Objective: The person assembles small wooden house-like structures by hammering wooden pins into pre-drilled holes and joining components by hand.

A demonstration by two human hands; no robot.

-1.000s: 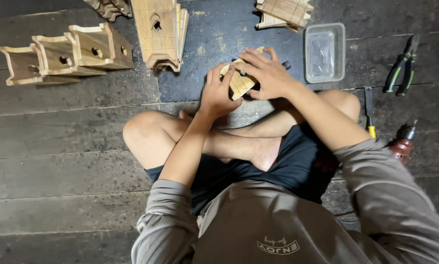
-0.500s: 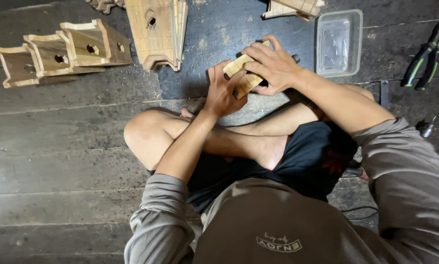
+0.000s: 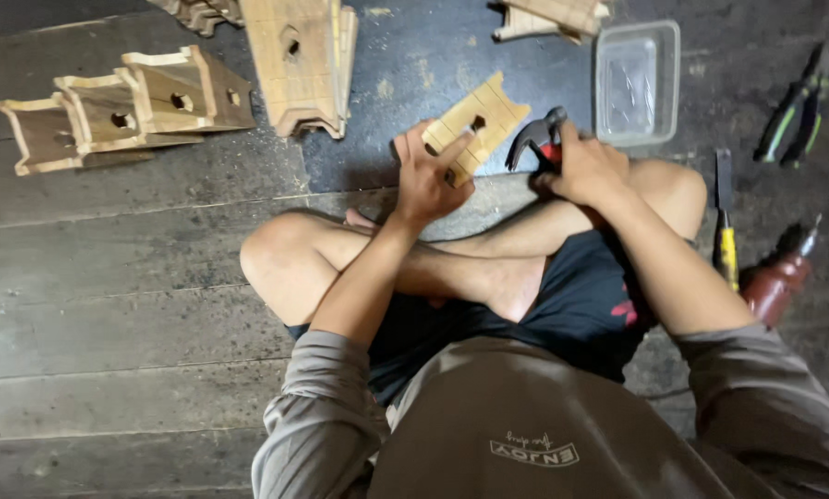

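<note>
I sit cross-legged on a dark plank floor. My left hand point(image 3: 425, 177) grips a small slatted wooden panel point(image 3: 477, 122) with a round hole, tilted up over a dark blue mat point(image 3: 414, 65). My right hand point(image 3: 588, 170) is closed around a claw hammer point(image 3: 534, 139), whose dark metal head sticks out to the left, just right of the panel. The hammer's handle is mostly hidden under my fingers.
Small wooden birdhouse-like pieces point(image 3: 123, 109) lie at the far left, a taller one point(image 3: 302, 57) at top centre, more wood point(image 3: 553, 18) at top. A clear plastic tub point(image 3: 636, 81) sits to the right. Pliers point(image 3: 793, 111), a yellow-handled chisel point(image 3: 726, 222) and a brown-handled tool point(image 3: 776, 277) lie at the right.
My right hand left the wooden panel, moved right and took hold of the hammer. The left hand now holds the panel alone, raised and more exposed.
</note>
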